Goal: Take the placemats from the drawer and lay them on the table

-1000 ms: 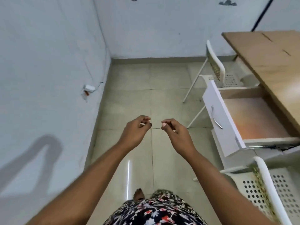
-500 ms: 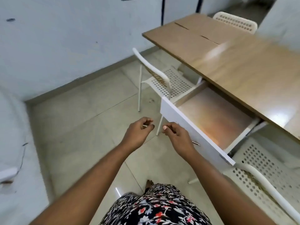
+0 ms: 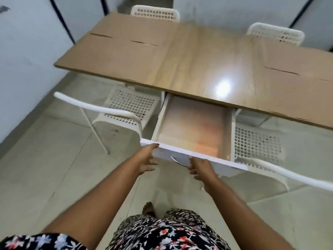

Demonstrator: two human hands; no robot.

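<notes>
Hands: 2, left hand point(image 3: 146, 160), right hand point(image 3: 201, 167) | drawer point(image 3: 193, 130): 1 | chairs: 4

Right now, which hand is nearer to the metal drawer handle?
Right. The right hand is just beside the handle; the left hand is further left, at the drawer front's top edge.

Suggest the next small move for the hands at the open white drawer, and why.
Probably reach over the white drawer front into the open white drawer. Left hand touches that front's top edge, right hand is at the metal handle; only a flat pale layer shows inside, and the wooden table shows no placemats.
</notes>
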